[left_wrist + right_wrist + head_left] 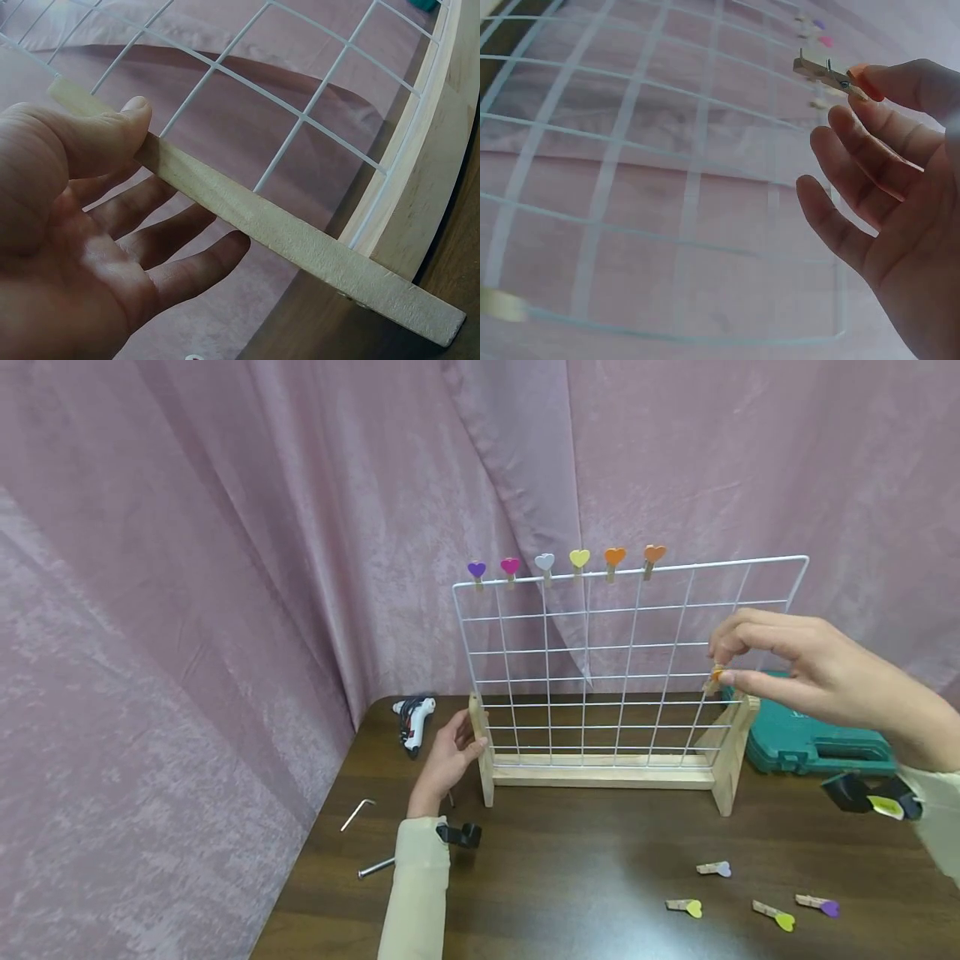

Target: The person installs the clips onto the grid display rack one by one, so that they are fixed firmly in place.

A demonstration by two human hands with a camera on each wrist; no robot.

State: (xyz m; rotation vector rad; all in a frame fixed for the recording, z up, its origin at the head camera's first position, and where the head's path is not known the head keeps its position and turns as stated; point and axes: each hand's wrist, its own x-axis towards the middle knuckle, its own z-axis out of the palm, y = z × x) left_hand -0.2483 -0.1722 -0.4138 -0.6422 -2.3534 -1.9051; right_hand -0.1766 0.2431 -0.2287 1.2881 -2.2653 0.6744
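Note:
A white wire grid (622, 643) stands upright in a wooden stand (600, 774). My left hand (447, 758) holds the stand's left wooden post (240, 202), thumb on the near face and fingers behind it. My right hand (813, 664) is in front of the grid's right part. Between thumb and forefinger it pinches a small wooden clothespin (829, 75) with an orange heart. In the right wrist view the clothespin's free end points away from the hand, and the other fingers are spread. Several heart clothespins, such as a yellow one (579, 560), sit along the grid's top bar.
Several clothespins lie at the front right, among them a purple-heart one (817, 906) and a white-heart one (714, 869). A green case (821, 739) lies behind the right post. At left are a white glue gun (414, 724), a hex key (357, 814) and a bolt (376, 867).

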